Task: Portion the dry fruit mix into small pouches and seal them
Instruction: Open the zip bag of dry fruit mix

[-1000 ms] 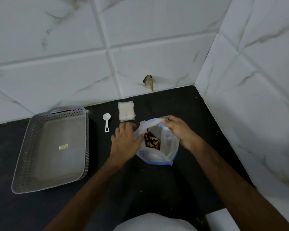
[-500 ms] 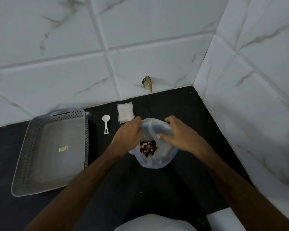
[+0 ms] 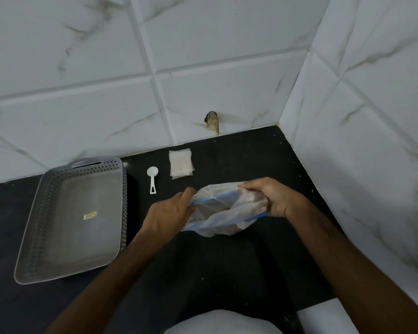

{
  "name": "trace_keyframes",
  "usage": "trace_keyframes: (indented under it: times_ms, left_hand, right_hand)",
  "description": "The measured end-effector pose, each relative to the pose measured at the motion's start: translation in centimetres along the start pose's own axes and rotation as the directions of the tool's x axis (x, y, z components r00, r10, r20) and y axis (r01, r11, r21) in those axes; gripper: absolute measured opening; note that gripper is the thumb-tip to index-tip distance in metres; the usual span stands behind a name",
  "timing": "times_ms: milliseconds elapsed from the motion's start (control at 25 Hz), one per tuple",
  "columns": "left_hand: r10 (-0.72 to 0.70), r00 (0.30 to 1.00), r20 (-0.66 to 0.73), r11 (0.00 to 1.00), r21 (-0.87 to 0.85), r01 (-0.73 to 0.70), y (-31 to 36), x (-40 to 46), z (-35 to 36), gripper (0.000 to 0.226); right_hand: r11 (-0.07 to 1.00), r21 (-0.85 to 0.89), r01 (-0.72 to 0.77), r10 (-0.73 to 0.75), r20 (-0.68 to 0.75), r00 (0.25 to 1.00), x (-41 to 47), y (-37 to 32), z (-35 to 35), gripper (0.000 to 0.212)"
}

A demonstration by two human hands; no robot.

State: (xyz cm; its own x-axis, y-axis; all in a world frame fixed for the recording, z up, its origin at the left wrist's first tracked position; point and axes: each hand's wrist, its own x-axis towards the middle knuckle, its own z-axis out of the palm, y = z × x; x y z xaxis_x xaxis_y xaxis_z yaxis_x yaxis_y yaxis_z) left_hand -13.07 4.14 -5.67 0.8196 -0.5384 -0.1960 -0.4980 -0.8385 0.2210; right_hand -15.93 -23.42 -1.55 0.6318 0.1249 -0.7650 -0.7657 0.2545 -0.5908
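Gripping a clear plastic bag [image 3: 223, 213] with a blue zip edge from both sides, the person works over the black counter [image 3: 227, 273], a little right of the frame's centre. Their left hand [image 3: 169, 213] has its fingers curled round the bag's left edge, and the right hand [image 3: 275, 198] pinches the right end of the opening. The plastic is crumpled and blurred, so what lies inside cannot be made out. Above the bag, toward the tiled wall [image 3: 203, 56], lies a small stack of clear pouches [image 3: 180, 164], with a white scoop [image 3: 152, 179] just to their left. At the left of the frame sits a grey perforated tray [image 3: 46, 213] with a small yellow sticker [image 3: 90, 216] on its floor.
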Motion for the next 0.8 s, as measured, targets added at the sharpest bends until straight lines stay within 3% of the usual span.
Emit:
trace_keyframes:
  times_ms: [120,200,280,360,400,440,520,560,600,640,720,760,800]
  left_hand:
    - [0.106,0.975,-0.196,0.992,0.090,-0.089,1.3,0.2,-0.5,0.072]
    - [0.267,0.911,-0.313,0.964,0.096,-0.250,2.5,1.3,-1.1,0.070]
    - [0.349,0.886,-0.304,0.937,0.104,-0.333,3.9,2.9,-2.0,0.053]
    - [0.293,0.932,-0.214,0.956,0.065,-0.286,5.1,4.5,-2.2,0.032]
    - [0.223,0.957,-0.187,0.974,0.003,-0.227,5.2,5.1,-1.9,0.024]
    - [0.137,0.973,-0.185,0.981,-0.110,-0.159,5.2,5.6,-1.6,0.017]
    - [-0.062,0.985,-0.162,0.912,-0.411,-0.010,5.0,6.1,-0.7,0.015]
    - [-0.162,0.981,-0.104,0.819,-0.568,0.075,5.1,6.2,-0.5,0.019]
    - [-0.250,0.968,-0.003,0.660,-0.732,0.168,5.4,6.1,-0.3,0.023]
    - [-0.295,0.948,0.122,0.431,-0.868,0.246,5.7,5.9,-0.3,0.025]
    - [-0.249,0.910,0.331,-0.022,-0.941,0.336,6.0,4.9,-0.4,0.028]
    - [-0.193,0.905,0.380,-0.168,-0.921,0.351,5.9,4.3,-0.5,0.029]
    - [-0.152,0.903,0.402,-0.240,-0.901,0.361,5.7,3.8,-0.4,0.030]
  right_hand:
    - [0.999,0.002,0.032,-0.032,0.039,0.999,0.7,0.2,0.5,0.025]
    - [0.997,-0.050,0.057,-0.055,0.051,0.997,1.3,0.1,0.9,0.025]
    - [0.993,-0.058,0.101,-0.097,0.066,0.993,1.9,-0.2,1.2,0.018]
    - [0.976,-0.137,0.171,-0.165,0.055,0.985,2.3,-0.5,1.6,0.017]
    - [0.930,-0.291,0.225,-0.232,0.010,0.973,2.2,-0.5,1.8,0.018]
    - [0.832,-0.489,0.262,-0.329,-0.056,0.943,2.2,-0.3,1.9,0.020]
    - [0.568,-0.780,0.264,-0.578,-0.149,0.802,2.1,1.0,1.7,0.033]
    - [0.481,-0.844,0.237,-0.652,-0.163,0.740,1.9,1.7,1.9,0.040]
    - [0.424,-0.882,0.206,-0.683,-0.163,0.712,1.9,2.5,1.9,0.045]
    - [0.401,-0.897,0.186,-0.686,-0.160,0.709,2.0,3.1,2.1,0.044]
    - [0.436,-0.879,0.192,-0.655,-0.164,0.738,2.6,3.6,2.0,0.030]
    - [0.491,-0.843,0.219,-0.638,-0.178,0.749,2.9,3.6,1.8,0.024]
    - [0.575,-0.779,0.252,-0.610,-0.203,0.766,3.1,3.4,1.7,0.021]
